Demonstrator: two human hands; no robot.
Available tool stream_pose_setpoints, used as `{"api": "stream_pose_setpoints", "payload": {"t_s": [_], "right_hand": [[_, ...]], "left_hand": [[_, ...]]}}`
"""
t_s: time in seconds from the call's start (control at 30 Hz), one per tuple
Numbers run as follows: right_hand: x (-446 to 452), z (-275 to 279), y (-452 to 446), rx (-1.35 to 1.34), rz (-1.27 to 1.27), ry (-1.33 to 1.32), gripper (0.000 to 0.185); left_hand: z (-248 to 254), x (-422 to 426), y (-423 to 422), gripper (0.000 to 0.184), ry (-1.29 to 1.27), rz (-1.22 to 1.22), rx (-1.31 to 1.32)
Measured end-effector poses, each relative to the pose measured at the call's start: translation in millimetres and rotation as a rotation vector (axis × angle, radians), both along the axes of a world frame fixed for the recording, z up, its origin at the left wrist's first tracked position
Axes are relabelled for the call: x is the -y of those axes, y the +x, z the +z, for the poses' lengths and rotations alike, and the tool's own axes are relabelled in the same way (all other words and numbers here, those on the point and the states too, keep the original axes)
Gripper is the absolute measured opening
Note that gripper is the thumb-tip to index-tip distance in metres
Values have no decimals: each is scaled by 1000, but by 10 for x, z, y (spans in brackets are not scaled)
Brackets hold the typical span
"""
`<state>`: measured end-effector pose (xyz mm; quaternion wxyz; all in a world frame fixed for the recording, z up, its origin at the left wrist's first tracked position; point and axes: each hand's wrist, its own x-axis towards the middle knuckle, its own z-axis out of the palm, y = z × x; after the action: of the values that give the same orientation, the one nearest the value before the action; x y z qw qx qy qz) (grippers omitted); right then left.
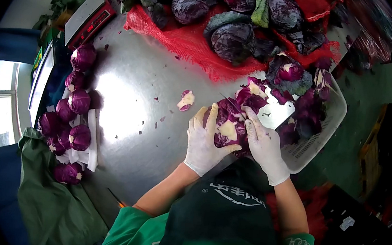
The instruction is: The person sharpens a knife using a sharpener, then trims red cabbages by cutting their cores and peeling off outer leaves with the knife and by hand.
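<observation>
A red cabbage with a pale cut stem end facing up sits between my gloved hands at the table's near edge. My left hand grips it from the left, thumb along the near side and fingers over the far side. My right hand is closed at the cabbage's right side. A thin knife blade runs from its fingertips across the cabbage's far side; the handle is hidden in the glove. Loose purple leaves with pale bases lie just beyond the cabbage. A trimmed piece rests on the metal to the left.
Untrimmed cabbages lie on a red mesh bag at the back. A white crate with purple leaves is at right. Several trimmed cabbages line the left side of the metal table, near a red-fronted scale.
</observation>
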<state>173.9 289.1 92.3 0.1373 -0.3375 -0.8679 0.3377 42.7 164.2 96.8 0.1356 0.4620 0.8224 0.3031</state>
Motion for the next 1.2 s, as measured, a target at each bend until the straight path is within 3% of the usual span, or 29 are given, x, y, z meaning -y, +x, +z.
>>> {"api": "stream_pose_setpoints", "payload": {"t_s": [0.03,0.1,0.17,0.27,0.33,0.37,0.43,0.53,0.77,0.97,1.2], "right_hand": [[-69,-67,0,-6,-14,-3,37],[-357,-238,33,-159,-289,-422,42],[-481,-224,171,-2,-359,-639,45],[-430,-386,245,217,-319,-480,46],[-405,-452,211,149,-400,-415,47],[-282,-214,159,198,-396,-390,47],[77,-142,73,-171,-311,-168,58],[279,177,4,-31,-104,-6,83],[150,149,-40,50,35,-153,67],[154,59,31,4,132,177,54],[60,-68,92,-88,176,382,63]], "left_hand": [[-3,3,-1,117,5,0,-9],[118,76,50,115,-24,-73,-49],[131,188,49,117,-8,-105,-8],[127,320,45,118,-32,-57,88],[142,273,-2,118,-12,-31,104],[129,266,-6,118,-37,11,126],[21,279,-36,119,-57,33,94],[40,262,-5,114,-57,63,209],[0,249,-16,112,-61,50,180],[-1,233,-97,113,-142,1,238],[56,133,-53,114,-117,28,108]]}}
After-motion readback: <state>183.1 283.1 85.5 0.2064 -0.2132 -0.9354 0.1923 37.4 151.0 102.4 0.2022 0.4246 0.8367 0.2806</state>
